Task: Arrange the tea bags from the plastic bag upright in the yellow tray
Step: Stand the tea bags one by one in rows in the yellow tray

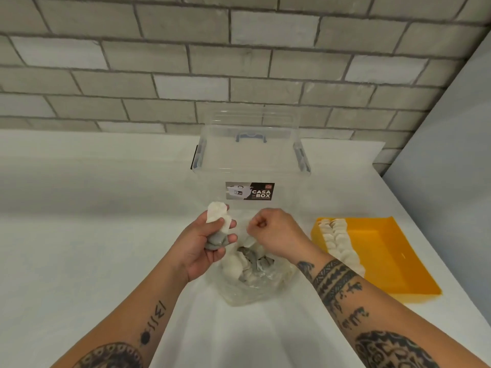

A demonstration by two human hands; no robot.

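Head view shows us one plastic bag [252, 288] below our two hands, one yellow tray [393, 251] to its right and one clear box [249, 160] behind. Our left hand [204, 248] grips a bunch of tea bags [218, 221]; our right hand [276, 235], fingers curled, pinches a single tea bag [249, 240] over the bag's mouth. The tray's row of tea bags [337, 240] blurs past counting.

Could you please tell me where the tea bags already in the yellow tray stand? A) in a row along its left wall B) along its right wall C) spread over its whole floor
A: the tea bags form a row against the left wall of the yellow tray, its remaining floor bare.
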